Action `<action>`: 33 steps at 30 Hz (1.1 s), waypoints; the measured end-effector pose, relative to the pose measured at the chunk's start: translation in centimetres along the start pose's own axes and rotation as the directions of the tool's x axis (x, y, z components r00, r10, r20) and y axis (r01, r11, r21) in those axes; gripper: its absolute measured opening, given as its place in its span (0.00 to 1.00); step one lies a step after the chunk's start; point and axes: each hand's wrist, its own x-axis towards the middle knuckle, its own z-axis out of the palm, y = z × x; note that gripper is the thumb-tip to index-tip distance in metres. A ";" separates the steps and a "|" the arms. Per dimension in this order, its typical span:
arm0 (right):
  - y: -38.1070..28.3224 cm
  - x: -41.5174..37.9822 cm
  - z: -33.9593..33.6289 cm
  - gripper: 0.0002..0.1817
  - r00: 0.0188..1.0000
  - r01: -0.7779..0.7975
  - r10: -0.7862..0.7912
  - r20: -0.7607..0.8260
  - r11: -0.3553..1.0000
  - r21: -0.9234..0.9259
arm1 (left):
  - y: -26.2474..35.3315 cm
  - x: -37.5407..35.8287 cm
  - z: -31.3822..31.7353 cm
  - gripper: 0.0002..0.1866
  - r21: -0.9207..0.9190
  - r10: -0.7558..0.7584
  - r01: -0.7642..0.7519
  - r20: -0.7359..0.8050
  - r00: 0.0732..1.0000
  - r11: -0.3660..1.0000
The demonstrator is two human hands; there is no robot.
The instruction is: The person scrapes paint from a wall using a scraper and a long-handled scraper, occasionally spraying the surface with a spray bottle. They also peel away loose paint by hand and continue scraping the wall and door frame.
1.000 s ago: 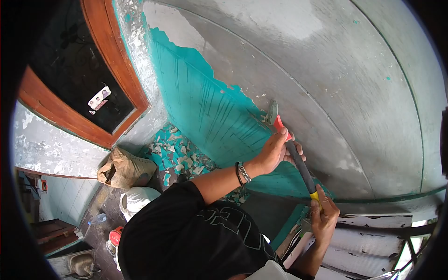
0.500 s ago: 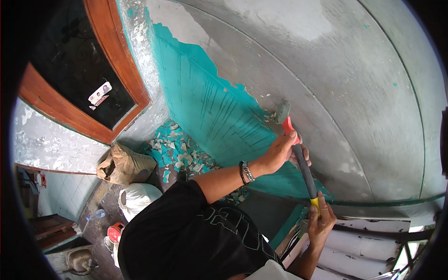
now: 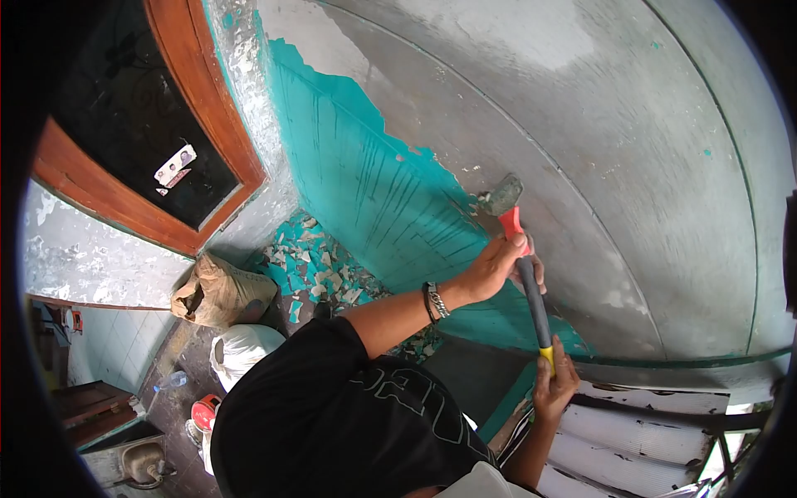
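Note:
My left hand (image 3: pixel 496 267), with a chain bracelet and a dark band at the wrist, is closed around the upper handle of a scraper (image 3: pixel 536 307), just below its red neck. My right hand (image 3: pixel 558 380) grips the yellow lower end, thumb and fingers along it. The scraper has a dark grey shaft and a broad grey blade (image 3: pixel 505 196). That blade lies at the wall, beside the ragged edge of the teal paint (image 3: pixel 365 183); whether its edge touches is hard to tell. Bare grey wall (image 3: pixel 614 166) spreads to its right.
Teal and grey paint flakes (image 3: pixel 320 266) litter the floor along the wall. A brown sack (image 3: pixel 224 290) and a white sack (image 3: pixel 249 353) stand left of me. Further left are a wood-framed window (image 3: pixel 178 50), a plastic bottle (image 3: pixel 172 381) and a red-lidded container (image 3: pixel 206 411). White corrugated sheets (image 3: pixel 623 440) lie lower right.
The scraper's lower end and my right hand have shifted a little left. The blade has turned, showing more of its broad face. My left hand keeps nearly the same place.

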 end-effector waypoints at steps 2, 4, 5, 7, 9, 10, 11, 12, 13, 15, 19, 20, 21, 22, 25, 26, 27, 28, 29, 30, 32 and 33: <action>0.6 -0.5 0.8 0.20 1.000 -0.008 0.009 -0.018 1.000 0.015 | 0.1 -0.1 -0.2 0.21 0.081 0.029 -0.027 -0.024 0.999 0.996; 1.6 -1.5 1.0 0.20 0.998 0.031 -0.031 -0.058 1.000 0.006 | -1.0 -0.5 0.1 0.21 0.067 0.014 -0.013 -0.011 1.000 0.998; 1.9 -1.6 1.3 0.20 0.998 0.034 -0.034 -0.057 0.999 0.006 | -1.5 -0.5 0.1 0.21 0.047 0.002 -0.002 0.000 1.000 0.999; 2.1 -2.4 2.2 0.20 0.997 -0.005 0.005 -0.074 1.000 0.007 | -1.7 -0.6 0.1 0.21 0.034 0.016 -0.015 -0.020 1.000 0.999; 2.3 -2.6 4.0 0.21 0.997 0.009 -0.010 -0.076 1.000 -0.008 | -0.8 -0.6 -1.0 0.22 0.095 0.033 -0.027 -0.063 0.997 0.995; 1.8 -2.7 5.0 0.21 0.995 -0.005 0.008 -0.099 1.000 0.028 | -0.2 -0.6 -1.2 0.23 0.139 0.048 -0.039 -0.060 0.997 0.990; 1.4 -2.9 6.0 0.21 0.992 -0.019 0.028 -0.126 0.998 0.065 | 0.0 -0.8 -1.5 0.23 0.142 0.045 -0.036 -0.062 0.997 0.989; 1.3 -3.2 6.9 0.21 0.990 0.002 0.008 -0.141 0.997 0.072 | 0.0 -0.9 -1.7 0.23 0.165 0.049 -0.040 -0.053 0.997 0.986; 1.2 -3.5 8.0 0.21 0.989 -0.003 0.014 -0.150 0.997 0.073 | 0.0 -1.0 -2.0 0.23 0.186 0.050 -0.042 -0.041 0.998 0.982; 1.4 -4.2 10.1 0.21 0.984 -0.074 0.115 -0.137 0.960 0.271 | -0.5 -1.8 -2.6 0.22 0.224 0.002 -0.004 0.010 1.000 0.975; 2.7 -5.5 13.9 0.22 0.957 -0.212 0.287 -0.050 0.802 0.558 | -3.8 -5.9 -1.7 0.21 0.428 0.094 -0.012 -0.172 0.981 0.904; 2.7 -5.4 14.0 0.22 0.956 -0.221 0.293 -0.024 0.770 0.598 | -5.3 -7.2 -2.0 0.20 0.594 0.143 -0.005 -0.185 0.972 0.804; 2.8 -5.4 14.2 0.22 0.955 -0.235 0.298 0.009 0.736 0.635 | -6.0 -8.1 -2.1 0.21 0.736 0.194 0.014 -0.196 0.961 0.677; 2.5 -5.0 13.2 0.22 0.959 -0.229 0.284 0.019 0.731 0.643 | -5.8 -8.8 -1.8 0.21 0.745 0.206 0.015 -0.204 0.957 0.667; 2.5 -4.1 8.2 0.22 0.980 -0.187 0.187 0.067 0.752 0.632 | -4.8 -10.8 -1.5 0.20 0.684 0.281 0.070 -0.387 0.878 0.726; 3.0 -3.8 7.1 0.21 0.984 -0.176 0.159 0.082 0.762 0.623 | -4.1 -10.9 -2.2 0.20 0.678 0.280 0.068 -0.389 0.877 0.731; 2.9 -3.6 6.2 0.21 0.987 -0.160 0.131 0.093 0.773 0.614 | -3.1 -10.7 -1.9 0.20 0.674 0.280 0.063 -0.388 0.878 0.736; 2.4 -3.5 5.6 0.21 0.983 -0.182 0.144 0.111 0.745 0.642 | -2.6 -10.5 -1.1 0.19 0.652 0.261 0.082 -0.411 0.874 0.753; 2.1 -3.5 5.2 0.21 0.986 -0.167 0.130 0.105 0.745 0.646 | -2.1 -10.3 -0.1 0.19 0.661 0.275 0.071 -0.404 0.873 0.747; 1.6 -3.4 5.1 0.21 0.982 -0.189 0.145 0.123 0.697 0.692 | -0.9 -9.9 1.8 0.21 0.930 0.474 0.005 -0.192 0.860 0.367; 0.6 -3.4 4.4 0.21 0.978 -0.207 0.156 0.138 0.643 0.738 | 0.7 -8.7 3.9 0.27 0.957 0.515 -0.121 0.246 0.821 -0.265; 0.0 -3.4 4.1 0.24 0.978 -0.203 0.161 0.129 0.641 0.740 | 1.3 -7.8 4.2 0.27 0.954 0.514 -0.124 0.253 0.820 -0.273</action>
